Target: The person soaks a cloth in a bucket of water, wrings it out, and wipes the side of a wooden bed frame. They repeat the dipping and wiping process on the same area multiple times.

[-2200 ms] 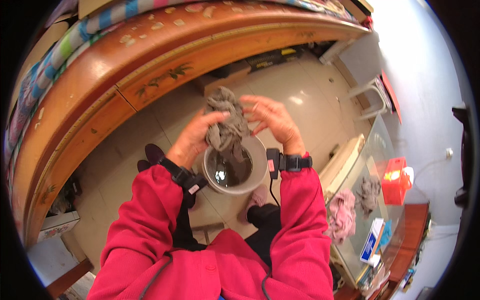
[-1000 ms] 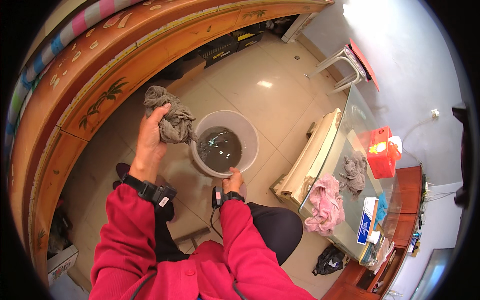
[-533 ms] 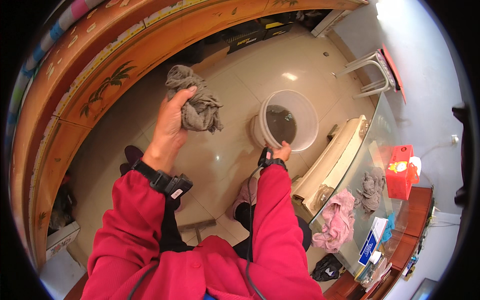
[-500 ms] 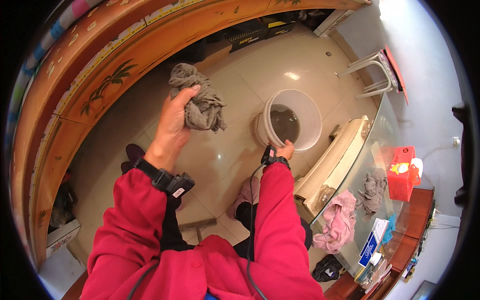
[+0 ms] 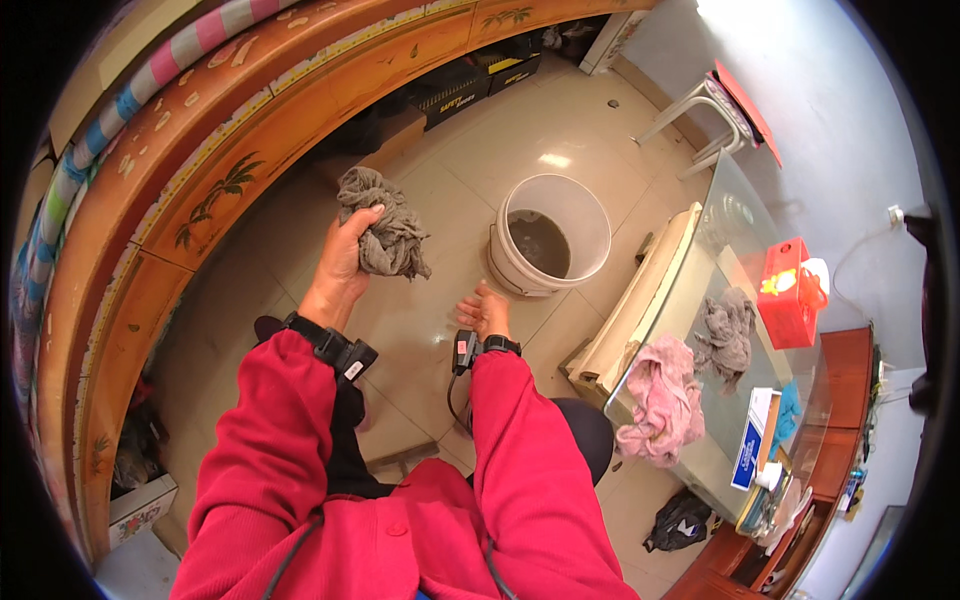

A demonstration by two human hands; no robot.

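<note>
Along the wooden furniture with painted palms and beside the glass-topped table, the large pieces stand as they did a second ago, though the head view has turned slightly. The plain change is in the pale bucket: a second ago it stood close beside the held cloth with the person's right hand on its rim; now it stands on the tiles farther to the right, near the table, well apart from that cloth, with dark grey water inside. On the table, the pink cloth at the near edge, the second grey cloth and the red box keep their places. The wet-looking grey cloth remains raised over the floor, bunched in the left hand, whose thumb presses across its near side while the other fingers are mostly hidden beneath, so how far they wrap around cannot be told. The right hand has come off the rim and hangs just beside the bucket, apart from it, its fingers loosely bent and slack.
</note>
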